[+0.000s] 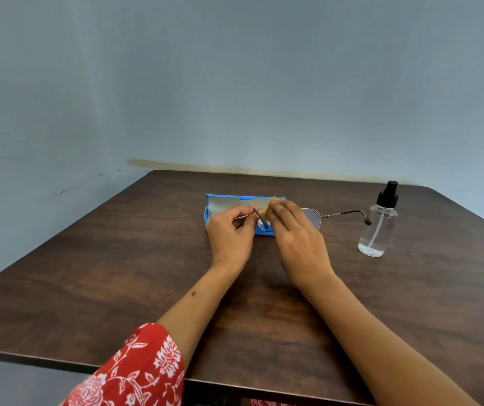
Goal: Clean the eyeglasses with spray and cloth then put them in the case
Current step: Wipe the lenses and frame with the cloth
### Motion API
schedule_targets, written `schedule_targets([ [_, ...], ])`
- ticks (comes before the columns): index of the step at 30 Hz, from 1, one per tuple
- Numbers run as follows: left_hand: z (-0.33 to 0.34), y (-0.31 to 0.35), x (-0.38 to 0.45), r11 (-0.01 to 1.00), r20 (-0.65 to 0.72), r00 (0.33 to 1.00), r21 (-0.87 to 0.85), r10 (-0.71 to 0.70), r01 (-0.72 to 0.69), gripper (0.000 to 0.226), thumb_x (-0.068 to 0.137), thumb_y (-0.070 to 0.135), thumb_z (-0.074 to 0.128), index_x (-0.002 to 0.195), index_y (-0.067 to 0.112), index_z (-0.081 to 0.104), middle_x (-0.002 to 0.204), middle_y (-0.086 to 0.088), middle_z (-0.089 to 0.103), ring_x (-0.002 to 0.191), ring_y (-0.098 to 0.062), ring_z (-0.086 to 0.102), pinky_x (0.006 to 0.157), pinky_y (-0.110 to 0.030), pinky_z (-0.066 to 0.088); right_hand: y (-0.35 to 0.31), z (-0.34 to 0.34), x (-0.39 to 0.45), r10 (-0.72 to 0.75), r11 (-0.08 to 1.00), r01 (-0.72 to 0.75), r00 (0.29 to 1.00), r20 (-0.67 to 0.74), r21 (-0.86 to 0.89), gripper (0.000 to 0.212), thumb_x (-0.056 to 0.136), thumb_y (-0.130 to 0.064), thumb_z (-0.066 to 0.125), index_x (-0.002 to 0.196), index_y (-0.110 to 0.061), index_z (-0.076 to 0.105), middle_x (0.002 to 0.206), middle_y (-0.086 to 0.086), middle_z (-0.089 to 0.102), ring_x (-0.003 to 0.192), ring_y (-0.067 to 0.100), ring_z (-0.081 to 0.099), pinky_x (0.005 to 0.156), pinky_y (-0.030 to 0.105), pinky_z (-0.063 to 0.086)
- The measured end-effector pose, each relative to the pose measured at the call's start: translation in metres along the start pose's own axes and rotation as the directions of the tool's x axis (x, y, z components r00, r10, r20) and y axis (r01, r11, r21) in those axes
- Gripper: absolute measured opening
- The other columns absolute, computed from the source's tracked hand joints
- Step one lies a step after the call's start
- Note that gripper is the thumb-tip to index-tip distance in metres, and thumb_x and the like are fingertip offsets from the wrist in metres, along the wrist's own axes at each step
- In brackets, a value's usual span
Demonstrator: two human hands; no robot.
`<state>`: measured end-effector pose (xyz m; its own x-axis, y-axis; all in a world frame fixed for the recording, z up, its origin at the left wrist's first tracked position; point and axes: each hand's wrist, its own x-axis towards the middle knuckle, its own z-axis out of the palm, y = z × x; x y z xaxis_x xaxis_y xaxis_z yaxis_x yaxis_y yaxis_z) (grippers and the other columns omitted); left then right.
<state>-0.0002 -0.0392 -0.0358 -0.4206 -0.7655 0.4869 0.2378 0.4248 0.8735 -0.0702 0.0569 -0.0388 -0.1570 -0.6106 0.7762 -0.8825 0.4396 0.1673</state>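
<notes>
Left hand (230, 234): fingers curled, thumb and fingertips pinching the thin metal temple of the eyeglasses (312, 215) at their left end. Right hand (296, 232): fingers curled down over a small yellow cloth (269, 208), pressing it onto the left lens; most of the cloth is hidden under the fingers.

Both forearms reach from the near edge toward mid-surface, wrists slightly raised, hands almost touching. Left arm has a red floral sleeve (141, 373) at the near edge; right forearm is bare.

Eyeglasses are held just above the surface (88, 273), mid-scene, in front of the case. Right lens and right temple stick out to the right, free of either hand, with the temple tip near the bottle.

Blue case (223, 202): open, pale lining showing, lying just beyond the hands and partly hidden by them.

Spray bottle (378, 222): clear, black pump top, upright at right, a little liquid at the bottom.

Count: 1 eyeglasses, 1 cloth, 1 case, 1 bottle.
</notes>
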Motion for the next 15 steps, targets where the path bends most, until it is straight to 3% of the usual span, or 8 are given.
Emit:
schedule_targets([
  [3,0.0012,-0.0001,-0.0006,1.000,0.012,1.000,0.005,-0.010,0.010,0.011,0.081,0.006,0.070,0.092,0.008,0.073,0.081,0.003,0.071,0.077,-0.002,0.068,0.074,-0.023,0.057,0.0001,0.0007,0.0024,0.042,0.999,-0.042,0.999,0.003,-0.026,0.041,0.078,-0.002,0.036,0.101,0.007,0.069,0.107,0.019,0.067,0.103,0.031,0.064,0.084,0.034,0.053],
  [8,-0.0010,-0.0012,0.0017,1.000,-0.036,0.999,0.012,0.002,-0.002,0.009,0.081,0.003,0.069,0.087,0.006,0.073,0.081,-0.003,0.072,0.068,0.003,0.066,0.070,-0.016,0.055,-0.0074,-0.0029,-0.0033,-0.080,0.992,0.083,0.996,-0.030,0.100,0.039,0.076,-0.008,0.041,0.101,0.000,0.070,0.099,0.011,0.069,0.097,0.027,0.065,0.083,0.033,0.053],
  [15,0.0016,-0.0032,0.0004,1.000,-0.014,1.000,0.013,-0.013,0.013,0.010,0.081,0.005,0.070,0.089,0.007,0.074,0.082,-0.001,0.073,0.078,-0.008,0.069,0.076,-0.027,0.058,-0.0044,0.0010,0.0013,0.065,0.997,-0.064,0.998,0.009,-0.044,0.043,0.075,-0.003,0.035,0.102,0.006,0.069,0.103,0.018,0.068,0.099,0.031,0.065,0.081,0.032,0.053],
])
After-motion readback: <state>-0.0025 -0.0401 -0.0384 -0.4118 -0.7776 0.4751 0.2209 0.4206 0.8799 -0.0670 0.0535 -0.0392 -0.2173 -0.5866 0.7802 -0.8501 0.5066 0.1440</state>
